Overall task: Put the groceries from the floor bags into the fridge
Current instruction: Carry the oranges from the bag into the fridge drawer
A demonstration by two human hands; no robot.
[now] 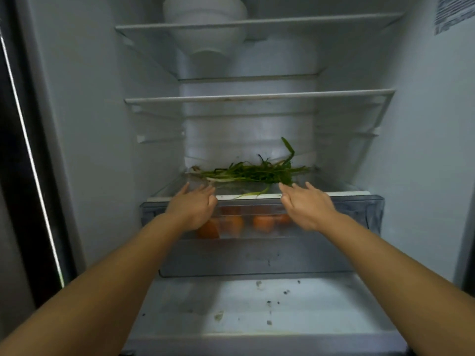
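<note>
Open fridge (424,150) seen from the front, both arms reaching in. Three glass shelves are visible: the top shelf (259,23), the middle shelf (259,96) and the bottom shelf (341,193), whose white front edge runs just above a clear drawer (359,209). The space between the middle and bottom shelves is tall and open across its full width; the side walls carry unused shelf rails. Below the drawer lies a white floor panel (257,309) marked with dark specks.

One bunch of greens (252,172) lies on the bottom shelf, stretched left to right near the back. Its stems are long, thin and dark green, with pale root ends at the left; one leafy stalk sticks up at the right, and one pale stem trails forward over the shelf's front edge.

The left hand (192,205) lies at the shelf's front edge left of centre, fingers straight and extended toward the root ends, holding nothing. The right hand (305,204) lies right of centre, fingers straight and slightly spread, tips just beside the leafy end; whether they touch it cannot be told. It holds nothing.

Inside the drawer about four orange fruits (262,223) show through the clear front, blurred. White bowls (205,14) are stacked on the top shelf; their count cannot be told.
</note>
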